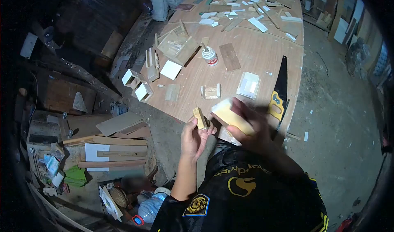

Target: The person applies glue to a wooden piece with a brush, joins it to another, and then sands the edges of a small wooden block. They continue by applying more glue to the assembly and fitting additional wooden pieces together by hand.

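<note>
My left hand [194, 137] is closed around a small wooden block [199, 118], held upright just off the table's near edge. In my right hand [255, 125] is a larger pale yellow block with a brown face [230, 116], slightly blurred and apart from the wooden block. On the table beyond my hands lies a small wooden frame piece [211, 91]. A flat piece with a white top [248, 85] rests farther right. The handsaw [280, 88], with its yellow handle, lies along the right edge.
An open glue jar [210, 57] with a stick in it stands mid-table near a wooden box [180, 49]. Wood offcuts [254, 14] cover the table's far end. Boards [119, 150] are stacked at left, above a plastic bottle [152, 207].
</note>
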{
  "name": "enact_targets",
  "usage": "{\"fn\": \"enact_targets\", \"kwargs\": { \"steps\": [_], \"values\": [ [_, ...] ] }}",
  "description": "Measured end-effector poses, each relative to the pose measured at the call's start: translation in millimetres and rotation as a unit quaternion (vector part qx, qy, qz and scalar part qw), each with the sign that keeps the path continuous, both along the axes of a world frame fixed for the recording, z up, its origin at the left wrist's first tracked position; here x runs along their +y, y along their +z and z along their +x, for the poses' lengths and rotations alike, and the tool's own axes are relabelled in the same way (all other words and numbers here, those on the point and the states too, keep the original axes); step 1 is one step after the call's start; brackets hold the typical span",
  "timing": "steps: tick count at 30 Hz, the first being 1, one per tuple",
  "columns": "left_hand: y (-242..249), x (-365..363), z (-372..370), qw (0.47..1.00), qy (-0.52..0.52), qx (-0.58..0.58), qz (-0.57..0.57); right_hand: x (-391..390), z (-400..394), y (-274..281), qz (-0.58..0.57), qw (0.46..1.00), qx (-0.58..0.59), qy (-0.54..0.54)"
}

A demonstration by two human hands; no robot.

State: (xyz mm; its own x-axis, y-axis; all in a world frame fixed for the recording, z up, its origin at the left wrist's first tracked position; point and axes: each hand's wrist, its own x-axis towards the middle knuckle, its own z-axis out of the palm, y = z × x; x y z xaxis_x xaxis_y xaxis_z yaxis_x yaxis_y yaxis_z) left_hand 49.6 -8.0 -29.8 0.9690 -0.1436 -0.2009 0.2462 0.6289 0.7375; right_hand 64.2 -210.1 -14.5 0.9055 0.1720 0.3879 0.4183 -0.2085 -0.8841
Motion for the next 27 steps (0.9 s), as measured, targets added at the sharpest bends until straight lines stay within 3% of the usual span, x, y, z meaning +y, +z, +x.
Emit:
{"fn": "enact_targets", "kwargs": {
  "steps": [1,2,5,7,8,13,15,17,19,23,27],
  "values": [
    [-1,-4,3,1.000,-0.005,0.002,-0.002,4,1,-2,0.005,0.999,0.033,0.009],
    [-1,-9,9,0.999,0.019,0.020,-0.028,7,3,2,0.082,0.987,0.134,0.022],
    [-9,-2,15,0.994,0.038,0.038,-0.095,13,3,-9,0.110,0.984,0.140,0.005],
    [-13,5,14,0.999,0.024,0.001,0.047,9,-2,-5,0.117,0.980,0.160,0.014],
    [-13,1,12,0.990,0.078,0.014,0.120,7,-3,-3,0.124,0.977,0.173,0.027],
    [-9,4,6,0.993,0.068,0.033,0.096,4,-4,-9,0.067,0.988,0.139,0.026],
    [-19,12,4,0.999,0.023,0.009,-0.036,6,-5,-9,0.039,0.989,0.138,0.021],
    [-18,8,3,0.999,0.034,0.003,-0.022,9,-4,-11,0.041,0.991,0.125,0.025],
    [-22,7,3,0.993,0.079,-0.025,0.085,13,-5,-13,0.065,0.989,0.128,0.040],
    [-14,11,-3,0.984,0.123,0.019,0.126,17,-5,-12,0.075,0.986,0.132,0.069],
    [-12,16,-9,0.976,0.096,-0.003,0.197,23,-4,-16,0.043,0.995,0.063,0.066]
  ]
}}
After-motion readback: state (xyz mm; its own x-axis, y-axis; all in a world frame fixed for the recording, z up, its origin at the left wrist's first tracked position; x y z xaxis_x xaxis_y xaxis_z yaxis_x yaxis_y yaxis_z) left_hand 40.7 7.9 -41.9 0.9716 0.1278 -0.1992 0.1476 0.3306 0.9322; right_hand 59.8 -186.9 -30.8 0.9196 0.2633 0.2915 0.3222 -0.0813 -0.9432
